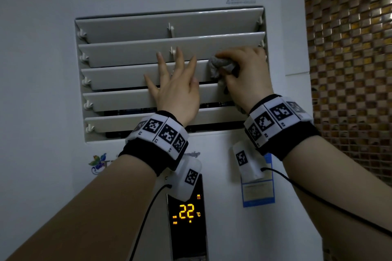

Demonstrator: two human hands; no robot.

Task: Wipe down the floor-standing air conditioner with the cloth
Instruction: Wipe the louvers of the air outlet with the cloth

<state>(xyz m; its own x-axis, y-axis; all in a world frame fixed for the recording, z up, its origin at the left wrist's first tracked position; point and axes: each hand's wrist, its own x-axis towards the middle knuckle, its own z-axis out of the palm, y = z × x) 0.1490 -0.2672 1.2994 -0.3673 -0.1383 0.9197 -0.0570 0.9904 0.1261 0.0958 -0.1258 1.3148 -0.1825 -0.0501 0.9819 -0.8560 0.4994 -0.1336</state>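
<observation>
From the head camera, the white floor-standing air conditioner fills the middle of the scene, its outlet of five horizontal louvres up top. The left hand lies flat on the slats near the centre, fingers straight and spread, holding nothing — the fingertips reach the second slat while the palm covers the fourth. Just to its right, the right hand has its fingers curled round a bunched grey cloth, which is pressed against the right end of the third slat, close to the outlet's right edge.

Both wrists wear black bands with square black-and-white markers, and a thin black cable trails from each. Lower on the casing, a dark display panel glows an orange 22 °C, with a blue label to its right. A brown-and-gold mosaic tile wall stands at the far right.
</observation>
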